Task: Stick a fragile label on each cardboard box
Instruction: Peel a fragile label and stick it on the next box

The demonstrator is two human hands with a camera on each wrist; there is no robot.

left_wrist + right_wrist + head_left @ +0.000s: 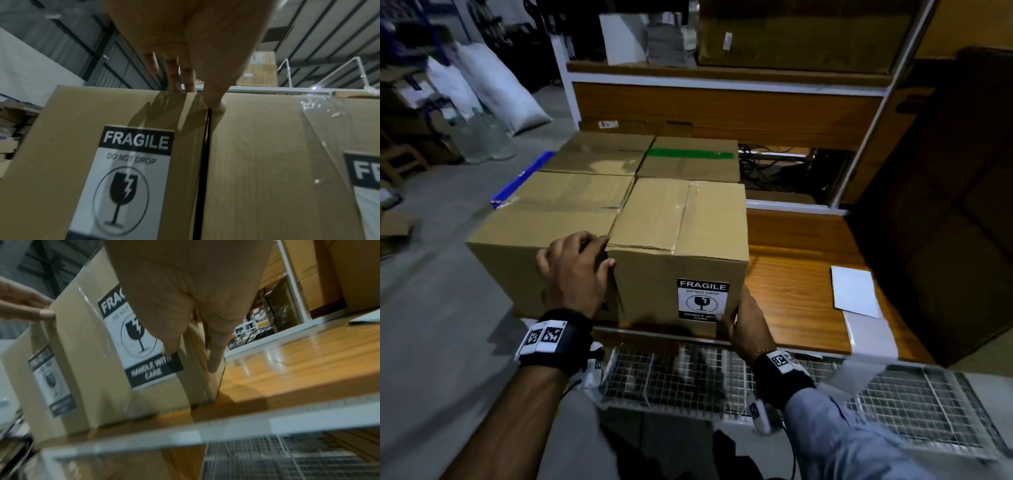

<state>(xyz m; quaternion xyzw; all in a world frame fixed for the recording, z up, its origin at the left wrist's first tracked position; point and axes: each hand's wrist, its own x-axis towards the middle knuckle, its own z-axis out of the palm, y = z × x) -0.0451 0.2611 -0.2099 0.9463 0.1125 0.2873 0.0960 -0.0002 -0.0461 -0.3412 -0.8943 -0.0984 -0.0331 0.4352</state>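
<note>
Several cardboard boxes stand on a wooden table (798, 291). The near right box (678, 219) carries a fragile label (702, 300) low on its front. The near left box (544, 212) shows its own fragile label (131, 162) in the left wrist view. My left hand (601, 251) grips the near right box's upper left corner, thumb on its front and fingers curled over at the gap between the boxes. My right hand (732, 308) holds that box's lower right corner, thumb (170, 347) on the label's edge and fingers (213, 363) along the side face.
Two more boxes stand behind, a plain one (599, 154) and one with green tape (688, 161). White sheets (856, 291) lie on the table at the right. A wire mesh surface (722, 377) runs along the table's near edge. Shelving rises behind, and a big dark carton (945, 205) stands at the right.
</note>
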